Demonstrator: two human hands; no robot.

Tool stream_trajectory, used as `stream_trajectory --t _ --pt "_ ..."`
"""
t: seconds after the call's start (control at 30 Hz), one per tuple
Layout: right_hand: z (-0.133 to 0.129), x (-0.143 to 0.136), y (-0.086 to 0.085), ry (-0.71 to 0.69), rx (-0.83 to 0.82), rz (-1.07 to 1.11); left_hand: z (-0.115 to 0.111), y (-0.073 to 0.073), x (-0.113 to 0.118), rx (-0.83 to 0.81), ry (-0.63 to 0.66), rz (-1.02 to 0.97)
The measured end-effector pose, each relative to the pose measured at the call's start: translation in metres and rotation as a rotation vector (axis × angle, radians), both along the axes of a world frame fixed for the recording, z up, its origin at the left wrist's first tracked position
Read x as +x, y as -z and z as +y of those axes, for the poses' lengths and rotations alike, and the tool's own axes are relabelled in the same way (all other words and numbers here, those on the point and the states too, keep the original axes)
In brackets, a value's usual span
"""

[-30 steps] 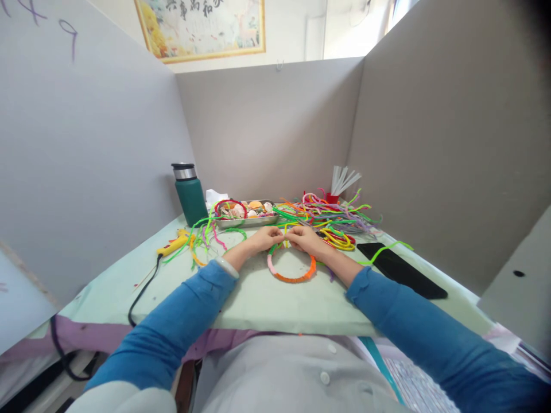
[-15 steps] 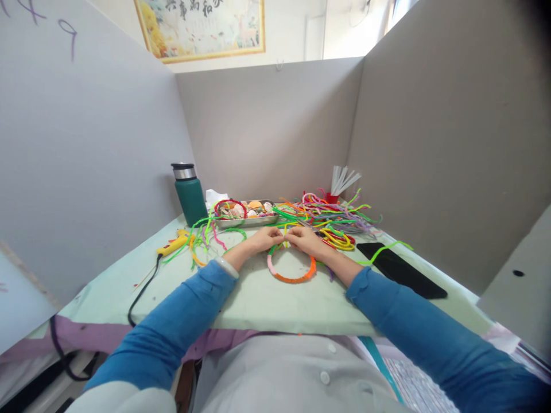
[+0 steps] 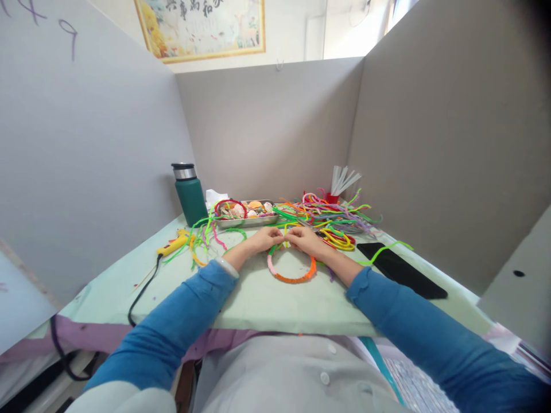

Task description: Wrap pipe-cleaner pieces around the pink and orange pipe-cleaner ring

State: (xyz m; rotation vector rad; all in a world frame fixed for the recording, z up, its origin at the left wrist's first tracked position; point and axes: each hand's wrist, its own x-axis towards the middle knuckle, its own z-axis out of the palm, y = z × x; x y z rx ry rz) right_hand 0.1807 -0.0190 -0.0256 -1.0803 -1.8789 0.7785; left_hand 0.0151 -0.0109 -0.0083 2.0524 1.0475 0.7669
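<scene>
A ring wrapped in orange, pink and green fuzzy stem (image 3: 293, 280) lies on the table in front of me. At its far side, my left hand (image 3: 267, 238) and my right hand (image 3: 303, 238) meet fingertip to fingertip. Both are closed in a pinch on a yellow fuzzy stem (image 3: 286, 230), which shows between them. The fingers hide part of the ring's top.
Behind the hands are a metal tray (image 3: 258, 221) of shells and a heap of coloured stems (image 3: 336, 215). A green bottle (image 3: 190, 198) and yellow glue gun (image 3: 173, 244) stand left; a black phone-like slab (image 3: 404, 272) lies right. Grey panels (image 3: 271, 126) enclose the table.
</scene>
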Motion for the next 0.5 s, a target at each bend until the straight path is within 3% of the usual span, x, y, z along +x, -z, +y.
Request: stream_trajectory --t 0.5 --pt "-0.0029 -0.0004 -0.0023 -0.003 -0.007 0.008 -0.0018 -0.0023 0.0008 -0.034 -0.024 -0.005"
